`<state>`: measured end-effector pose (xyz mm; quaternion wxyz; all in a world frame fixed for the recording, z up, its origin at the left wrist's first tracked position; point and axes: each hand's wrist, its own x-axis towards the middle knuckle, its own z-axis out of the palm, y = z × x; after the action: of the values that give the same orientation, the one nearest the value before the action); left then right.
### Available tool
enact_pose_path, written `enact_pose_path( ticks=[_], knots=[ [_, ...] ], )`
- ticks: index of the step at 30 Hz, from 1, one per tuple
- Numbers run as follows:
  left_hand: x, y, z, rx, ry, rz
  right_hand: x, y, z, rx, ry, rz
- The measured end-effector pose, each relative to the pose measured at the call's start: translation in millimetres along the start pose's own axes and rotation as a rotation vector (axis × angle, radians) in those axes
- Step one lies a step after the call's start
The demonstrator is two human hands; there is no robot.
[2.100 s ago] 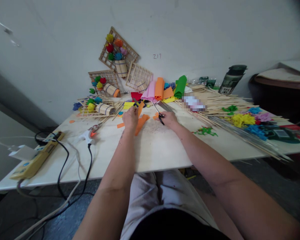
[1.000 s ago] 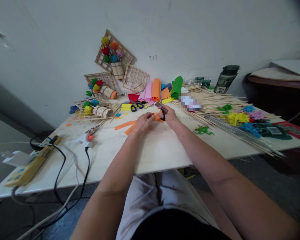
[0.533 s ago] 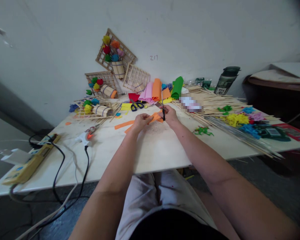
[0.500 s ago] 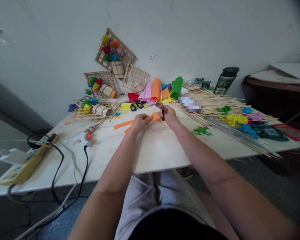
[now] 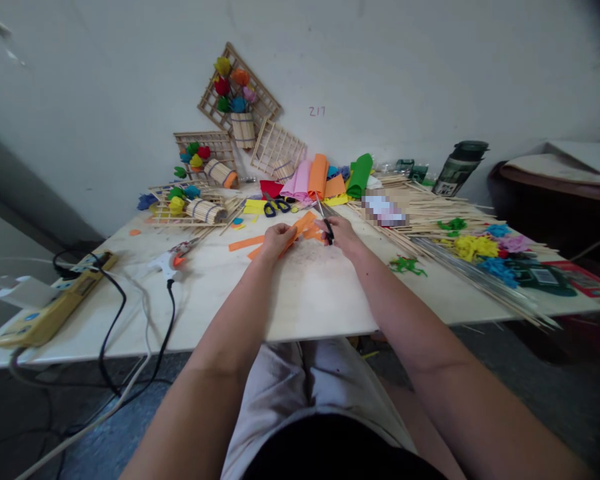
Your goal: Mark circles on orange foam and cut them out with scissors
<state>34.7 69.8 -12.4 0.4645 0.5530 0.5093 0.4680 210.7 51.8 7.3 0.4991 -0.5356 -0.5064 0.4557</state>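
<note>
My left hand [image 5: 279, 241] pinches an orange strip [image 5: 305, 225] of felt or crepe paper just above the middle of the table. In my right hand [image 5: 343, 235] is a pair of scissors [image 5: 329, 228] with black handles, its blades pointing away from me. The right fingers sit close to the strip's right end; whether they touch it I cannot tell. Beside my left hand, another orange strip [image 5: 245, 243] lies flat on the table. A second pair of scissors [image 5: 277, 206], with dark blue handles, rests beyond my hands.
At left lie a glue gun [image 5: 169, 264] and a yellow power strip [image 5: 55, 303] with trailing cords. Bamboo sticks [image 5: 430, 213] cover the right side, near a dark bottle [image 5: 460, 168]. Coloured rolls [image 5: 319, 175] and stick lattices with flowers [image 5: 240, 93] stand at the back.
The scissors have tilted, their tips swinging a little left and their blades spreading apart. My left hand has shifted slightly along the orange strip. The whole view has moved slightly.
</note>
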Motion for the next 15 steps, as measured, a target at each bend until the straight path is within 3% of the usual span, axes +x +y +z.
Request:
enact_pose_path(
  ticks=[9,15],
  knots=[
    [3.3,-1.8,-12.3,-0.130,0.036,0.011,-10.7,-13.4,-21.8,-0.232,-0.245,0.013],
    [2.9,0.9,-12.2,-0.231,-0.018,-0.016,-10.7,-16.8,-29.7,-0.301,-0.375,0.032]
  ],
)
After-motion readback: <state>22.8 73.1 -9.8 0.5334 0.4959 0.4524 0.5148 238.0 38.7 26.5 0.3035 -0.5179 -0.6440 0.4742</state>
